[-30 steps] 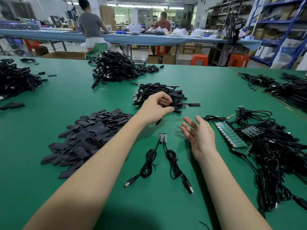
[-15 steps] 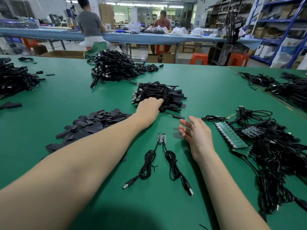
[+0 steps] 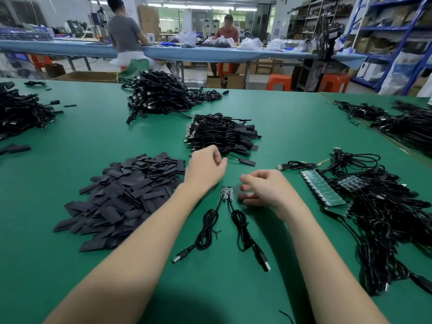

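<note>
I am watching the left hand (image 3: pixel 205 170) reaching forward over the green table (image 3: pixel 292 127), with the forearm coming in diagonally from the lower left. Its fingers are curling into a loose fist with the knuckles up. The right hand (image 3: pixel 266 189) is hovering nearer to me, and its fingers (image 3: pixel 251 178) are bending loosely with only a narrow gap; I am seeing nothing between them. The two small boards (image 3: pixel 226 192) are lying side by side on the table between both hands, just beside the right fingertips and just below the left wrist, touching neither. Their black cables (image 3: pixel 208 230) are running back toward me in coils. A loose cable with a black sleeve (image 3: pixel 246 162) is lying just right of the left fingers, at the near edge of the pile of cables (image 3: pixel 222 134). Its thin wire is running toward the left fingertips, and I cannot tell whether they are pinching it. The right fingertips are looking blurred and are hard to make out.
</note>
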`<action>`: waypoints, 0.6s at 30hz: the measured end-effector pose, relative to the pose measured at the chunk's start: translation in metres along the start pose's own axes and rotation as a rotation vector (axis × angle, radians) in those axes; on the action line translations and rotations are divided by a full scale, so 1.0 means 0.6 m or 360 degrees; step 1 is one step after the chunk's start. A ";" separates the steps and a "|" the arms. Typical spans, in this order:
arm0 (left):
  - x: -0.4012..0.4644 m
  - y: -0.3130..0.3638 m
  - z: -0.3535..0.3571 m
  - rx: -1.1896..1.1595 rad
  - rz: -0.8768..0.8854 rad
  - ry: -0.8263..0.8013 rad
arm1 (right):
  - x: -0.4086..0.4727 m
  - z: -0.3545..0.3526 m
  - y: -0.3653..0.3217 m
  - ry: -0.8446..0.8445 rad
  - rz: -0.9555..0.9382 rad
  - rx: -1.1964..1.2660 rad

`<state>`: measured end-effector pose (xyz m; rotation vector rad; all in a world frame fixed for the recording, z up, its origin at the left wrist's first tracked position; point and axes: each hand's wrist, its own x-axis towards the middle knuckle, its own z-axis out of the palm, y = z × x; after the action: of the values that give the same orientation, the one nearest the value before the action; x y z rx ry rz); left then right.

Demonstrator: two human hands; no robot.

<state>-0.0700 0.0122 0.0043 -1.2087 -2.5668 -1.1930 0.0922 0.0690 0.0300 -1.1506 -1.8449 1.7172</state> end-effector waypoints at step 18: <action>-0.062 0.015 -0.017 -0.1175 -0.0424 -0.0042 | -0.013 0.010 -0.002 -0.0215 0.0006 0.0487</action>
<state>-0.0404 -0.0146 0.0038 -0.9595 -2.4163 -2.3270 0.0923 0.0591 0.0321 -0.9361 -1.5785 2.0367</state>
